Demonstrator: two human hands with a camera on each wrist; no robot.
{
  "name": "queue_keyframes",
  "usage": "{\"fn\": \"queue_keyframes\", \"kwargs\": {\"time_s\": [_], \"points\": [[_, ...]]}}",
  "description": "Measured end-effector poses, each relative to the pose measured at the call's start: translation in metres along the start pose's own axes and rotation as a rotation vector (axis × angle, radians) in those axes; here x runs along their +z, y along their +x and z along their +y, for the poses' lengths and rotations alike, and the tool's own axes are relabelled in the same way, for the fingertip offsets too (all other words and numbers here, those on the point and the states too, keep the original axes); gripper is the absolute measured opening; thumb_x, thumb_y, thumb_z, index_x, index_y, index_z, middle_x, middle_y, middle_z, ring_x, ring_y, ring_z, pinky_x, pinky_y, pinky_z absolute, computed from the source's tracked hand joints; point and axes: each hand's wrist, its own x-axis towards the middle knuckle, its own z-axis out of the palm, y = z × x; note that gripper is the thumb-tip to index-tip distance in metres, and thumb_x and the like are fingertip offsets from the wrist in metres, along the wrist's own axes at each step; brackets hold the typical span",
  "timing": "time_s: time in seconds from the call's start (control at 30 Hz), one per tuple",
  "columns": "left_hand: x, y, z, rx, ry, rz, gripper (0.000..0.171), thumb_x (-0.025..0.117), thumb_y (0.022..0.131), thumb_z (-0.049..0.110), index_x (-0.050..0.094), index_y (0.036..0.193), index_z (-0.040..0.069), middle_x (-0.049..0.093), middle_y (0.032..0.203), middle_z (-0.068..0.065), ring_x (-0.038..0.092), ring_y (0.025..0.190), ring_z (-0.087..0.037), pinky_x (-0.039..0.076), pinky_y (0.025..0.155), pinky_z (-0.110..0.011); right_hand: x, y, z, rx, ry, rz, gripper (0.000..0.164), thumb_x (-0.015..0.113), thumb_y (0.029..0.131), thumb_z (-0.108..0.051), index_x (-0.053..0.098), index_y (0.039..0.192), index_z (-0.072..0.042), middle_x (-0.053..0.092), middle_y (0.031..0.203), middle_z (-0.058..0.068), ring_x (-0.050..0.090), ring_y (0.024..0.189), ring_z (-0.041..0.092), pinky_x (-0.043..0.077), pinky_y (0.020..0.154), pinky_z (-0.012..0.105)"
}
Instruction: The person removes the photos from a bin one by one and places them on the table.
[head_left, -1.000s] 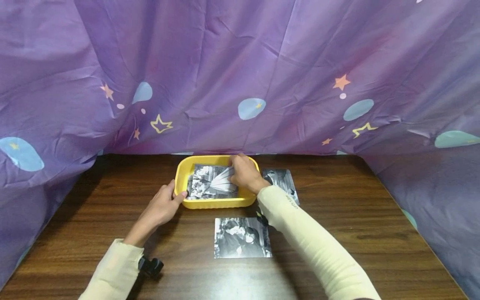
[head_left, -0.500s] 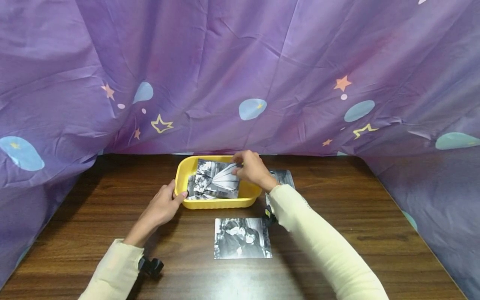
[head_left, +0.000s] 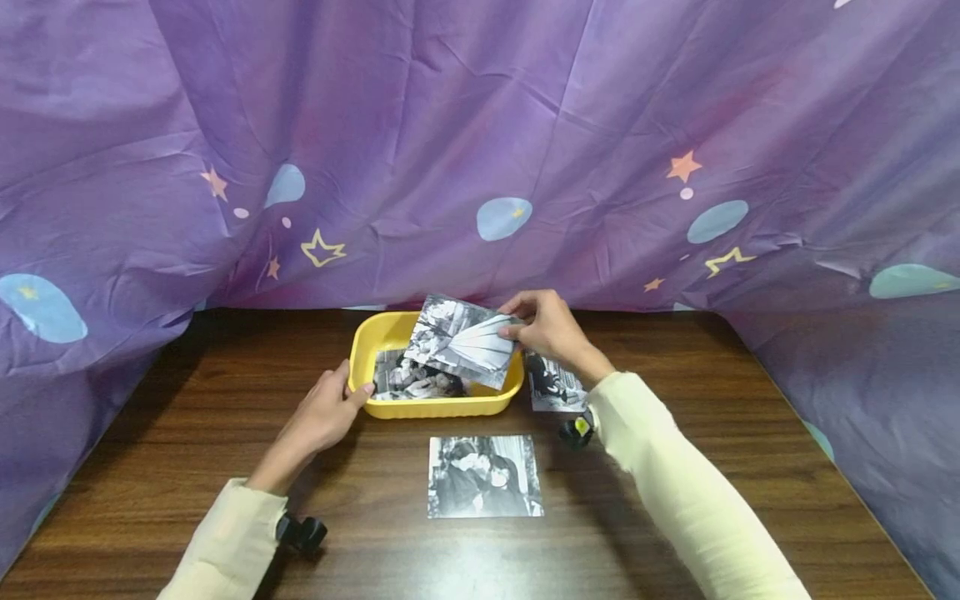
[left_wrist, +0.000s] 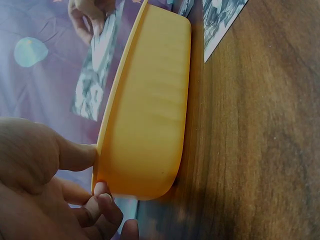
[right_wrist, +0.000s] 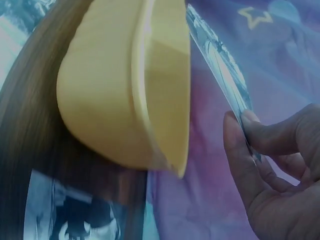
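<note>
A yellow plastic tray [head_left: 438, 407] sits on the wooden table near its back edge. My left hand [head_left: 322, 408] pinches the tray's left rim between thumb and fingers, plain in the left wrist view on the tray wall [left_wrist: 145, 110]. Above the tray, my right hand [head_left: 551, 329] holds a black-and-white photo print [head_left: 461, 340] by its right edge, thumb on one face and fingers behind. The right wrist view shows this print [right_wrist: 220, 62] edge-on, raised over the rim. Inside the tray lies another black-and-white photo [head_left: 416, 379], partly covered by the held one.
One photo [head_left: 485, 477] lies flat on the table in front of the tray. Another photo [head_left: 553, 385] lies right of the tray, partly hidden under my right forearm. A purple curtain [head_left: 480, 150] with stars hangs behind the table [head_left: 712, 467].
My right hand has lifted the photo out of the tray, up and to the right, tilting it and uncovering the print below. The left hand stays on the rim.
</note>
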Motion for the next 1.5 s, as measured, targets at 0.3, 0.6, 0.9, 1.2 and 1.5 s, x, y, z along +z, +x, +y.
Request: {"fn": "queue_keyframes", "kwargs": {"time_s": [0.3, 0.6, 0.9, 1.2, 1.5], "points": [[0.0, 0.0, -0.001, -0.014, 0.003, -0.005, 0.039, 0.054, 0.105, 0.021, 0.049, 0.135, -0.003, 0.048, 0.097, -0.015, 0.049, 0.089, -0.031, 0.042, 0.08, -0.049, -0.044, -0.021, 0.023, 0.048, 0.091, 0.051, 0.028, 0.076, 0.084, 0.009, 0.066, 0.11, 0.014, 0.067, 0.09, 0.021, 0.065, 0.066, 0.017, 0.059, 0.063, 0.036], [0.0, -0.001, 0.0, -0.019, 0.004, -0.008, 0.032, 0.054, 0.105, 0.022, 0.052, 0.129, 0.0, 0.047, 0.095, -0.013, 0.048, 0.088, -0.03, 0.041, 0.077, -0.046, -0.081, -0.046, 0.059, 0.059, 0.066, 0.174, 0.032, 0.077, 0.084, 0.004, 0.064, 0.11, 0.016, 0.068, 0.086, 0.009, 0.06, 0.069, 0.007, 0.055, 0.061, 0.024], [0.0, -0.001, 0.0, -0.019, -0.005, -0.006, 0.027, 0.054, 0.105, 0.022, 0.053, 0.123, 0.002, 0.046, 0.095, -0.012, 0.047, 0.088, -0.029, 0.04, 0.077, -0.045, -0.097, -0.068, 0.094, 0.159, 0.254, 0.275, 0.033, 0.069, 0.088, 0.011, 0.053, 0.114, 0.022, 0.063, 0.079, 0.001, 0.066, 0.065, 0.009, 0.058, 0.064, 0.03], [0.001, -0.001, 0.0, -0.027, 0.004, -0.005, 0.026, 0.054, 0.105, 0.022, 0.053, 0.122, 0.002, 0.046, 0.096, -0.012, 0.047, 0.087, -0.029, 0.04, 0.075, -0.043, -0.102, -0.087, 0.117, 0.269, 0.369, 0.406, 0.028, 0.069, 0.087, 0.014, 0.051, 0.108, 0.014, 0.056, 0.08, 0.002, 0.063, 0.065, 0.007, 0.058, 0.063, 0.027], [0.001, -0.001, 0.001, -0.038, -0.004, -0.01, 0.029, 0.054, 0.105, 0.023, 0.052, 0.126, 0.002, 0.046, 0.097, -0.012, 0.047, 0.087, -0.029, 0.04, 0.074, -0.043, -0.098, -0.102, 0.133, 0.361, 0.493, 0.474, 0.026, 0.065, 0.089, 0.015, 0.047, 0.106, 0.008, 0.059, 0.075, -0.001, 0.065, 0.063, 0.007, 0.058, 0.065, 0.026]]}}
